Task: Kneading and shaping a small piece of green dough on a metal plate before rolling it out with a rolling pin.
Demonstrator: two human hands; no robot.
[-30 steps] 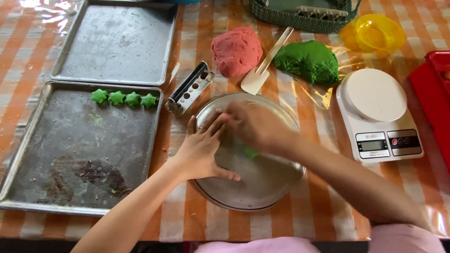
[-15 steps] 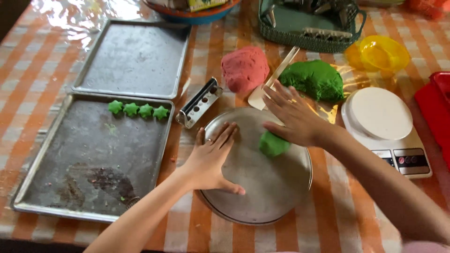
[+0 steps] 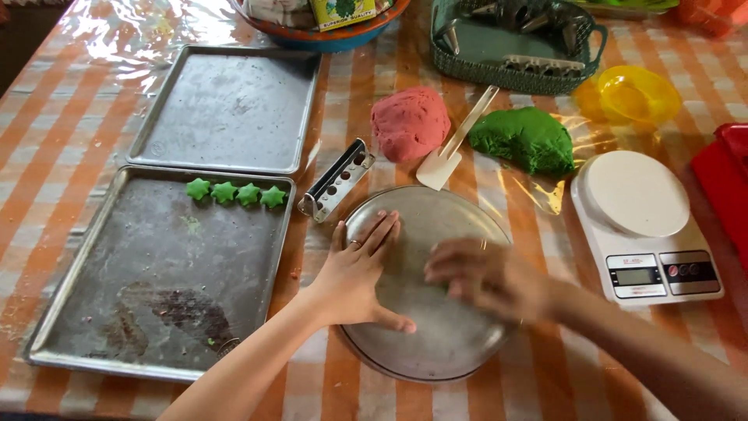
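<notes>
Round metal pan (image 3: 460, 343) – dull, scuffed, shallow rim – lower centre of the frame on the striped bench (image 3: 70, 117). Left hand (image 3: 358, 277) lies flat on its left side, fingers spread, grip open. Right hand (image 3: 487, 277) is over the pan's middle, motion-blurred; its grip cannot be told – possibly pressing dough. Above: smooth pink dough ball (image 3: 409, 123), lumpy green dough (image 3: 523, 139). Left tray (image 3: 101, 312) holds four green stars (image 3: 236, 192).

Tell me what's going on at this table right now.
A person works over a round metal pan. The left hand lies flat on its left side, and the blurred right hand presses down near the middle. Four small green star-shaped dough pieces line the near baking tray. Lumps of red dough and green dough sit behind.
</notes>
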